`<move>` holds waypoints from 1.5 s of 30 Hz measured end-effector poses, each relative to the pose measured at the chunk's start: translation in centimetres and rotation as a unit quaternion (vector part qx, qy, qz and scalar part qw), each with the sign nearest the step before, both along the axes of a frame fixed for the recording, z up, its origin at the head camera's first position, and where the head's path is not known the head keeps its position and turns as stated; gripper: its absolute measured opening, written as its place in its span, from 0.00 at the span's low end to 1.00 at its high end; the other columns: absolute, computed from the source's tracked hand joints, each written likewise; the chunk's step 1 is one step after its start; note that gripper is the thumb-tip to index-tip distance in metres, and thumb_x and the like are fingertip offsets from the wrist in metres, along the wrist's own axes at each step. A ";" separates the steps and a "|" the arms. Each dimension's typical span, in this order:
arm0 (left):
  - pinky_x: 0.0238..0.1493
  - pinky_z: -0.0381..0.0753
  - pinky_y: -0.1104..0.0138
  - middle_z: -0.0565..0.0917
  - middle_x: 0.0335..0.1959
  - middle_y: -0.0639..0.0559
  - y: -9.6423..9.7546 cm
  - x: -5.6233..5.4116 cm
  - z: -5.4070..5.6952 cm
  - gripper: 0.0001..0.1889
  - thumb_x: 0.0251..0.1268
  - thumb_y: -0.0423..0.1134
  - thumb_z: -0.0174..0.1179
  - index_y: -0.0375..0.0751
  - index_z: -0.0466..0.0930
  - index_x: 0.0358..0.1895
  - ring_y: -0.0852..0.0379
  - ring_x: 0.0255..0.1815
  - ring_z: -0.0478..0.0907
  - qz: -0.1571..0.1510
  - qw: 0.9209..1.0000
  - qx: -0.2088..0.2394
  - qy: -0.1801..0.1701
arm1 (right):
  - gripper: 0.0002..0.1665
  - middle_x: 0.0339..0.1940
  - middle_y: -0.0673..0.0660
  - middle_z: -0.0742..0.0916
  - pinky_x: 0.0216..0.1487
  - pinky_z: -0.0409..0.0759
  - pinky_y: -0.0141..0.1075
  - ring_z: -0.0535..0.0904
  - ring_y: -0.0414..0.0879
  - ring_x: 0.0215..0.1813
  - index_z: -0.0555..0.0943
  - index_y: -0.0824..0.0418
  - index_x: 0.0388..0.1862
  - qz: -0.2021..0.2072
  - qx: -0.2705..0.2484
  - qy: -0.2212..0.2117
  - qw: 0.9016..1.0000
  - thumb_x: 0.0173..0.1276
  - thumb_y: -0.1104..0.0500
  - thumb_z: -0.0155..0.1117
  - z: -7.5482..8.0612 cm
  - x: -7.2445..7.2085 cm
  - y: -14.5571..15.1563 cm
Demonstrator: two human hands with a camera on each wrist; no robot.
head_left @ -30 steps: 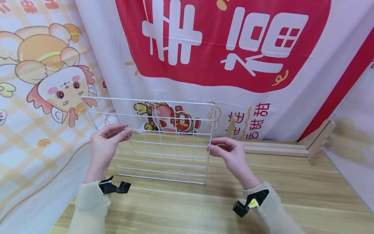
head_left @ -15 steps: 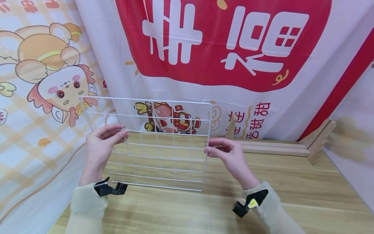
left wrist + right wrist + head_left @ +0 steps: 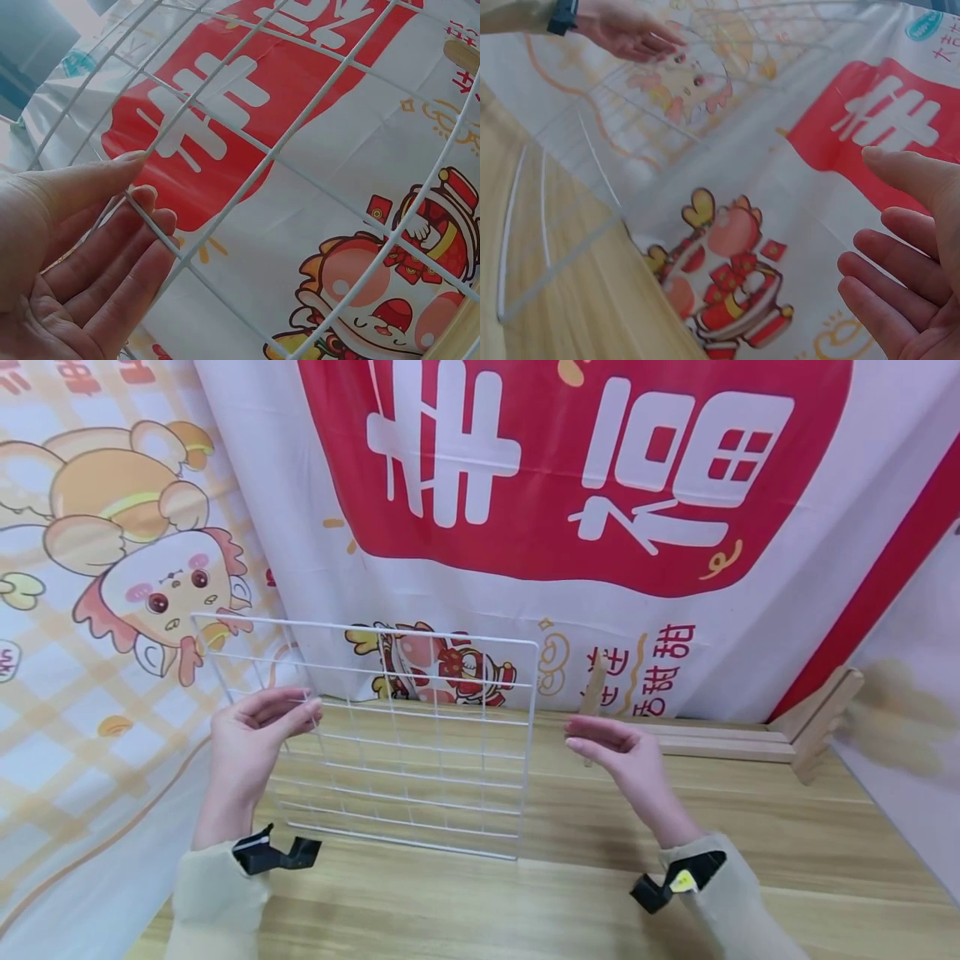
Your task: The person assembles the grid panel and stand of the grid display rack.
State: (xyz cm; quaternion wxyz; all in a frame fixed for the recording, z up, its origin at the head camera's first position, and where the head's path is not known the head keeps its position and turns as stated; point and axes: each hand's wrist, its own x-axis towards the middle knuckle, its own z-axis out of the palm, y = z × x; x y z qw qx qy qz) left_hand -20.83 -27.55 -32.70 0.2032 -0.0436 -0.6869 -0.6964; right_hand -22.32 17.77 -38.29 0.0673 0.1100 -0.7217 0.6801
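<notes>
The left hand (image 3: 251,735) is pinching a white wire grid (image 3: 401,745) near the tabletop's (image 3: 570,893) left edge; the right hand (image 3: 626,753) is hovering beside it, grip apart.

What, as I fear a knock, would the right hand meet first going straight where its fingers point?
The right hand would probably meet the right edge of the white wire grid, though depth between them is unclear.

1. A tabletop corner screened by fabric; whether home, shop or studio could not be told.
2. A wood-grain table (image 3: 420,902) formed the surface.
3. Behind it hung a red-and-white cloth (image 3: 551,539) with large sideways Chinese characters.
4. At left hung a checked cloth (image 3: 60,685) with a cartoon animal.
</notes>
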 end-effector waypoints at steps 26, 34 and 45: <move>0.41 0.87 0.68 0.90 0.39 0.49 0.6 -0.1 -0.7 0.13 0.62 0.29 0.72 0.29 0.86 0.48 0.56 0.36 0.88 0.006 0.999 0.016 0.038 | 0.32 0.52 0.39 0.88 0.45 0.76 0.16 0.80 0.30 0.53 0.79 0.60 0.69 -0.172 0.004 -0.046 0.984 0.68 0.53 0.74 -2.1 0.9 16.1; 0.42 0.87 0.68 0.90 0.40 0.49 0.5 0.0 -0.6 0.14 0.62 0.31 0.72 0.29 0.85 0.49 0.56 0.37 0.88 0.005 0.999 0.013 0.031 | 0.34 0.49 0.36 0.88 0.44 0.72 0.16 0.79 0.28 0.51 0.78 0.56 0.70 -0.211 -0.037 -0.071 0.974 0.67 0.53 0.75 -3.6 1.7 19.9; 0.42 0.87 0.69 0.90 0.39 0.49 0.5 -0.2 -0.7 0.13 0.63 0.30 0.72 0.29 0.86 0.49 0.57 0.36 0.88 0.006 0.999 0.008 0.038 | 0.28 0.44 0.39 0.90 0.44 0.76 0.15 0.84 0.27 0.44 0.85 0.52 0.62 -0.253 -0.163 -0.077 0.950 0.62 0.62 0.78 -5.2 2.4 24.5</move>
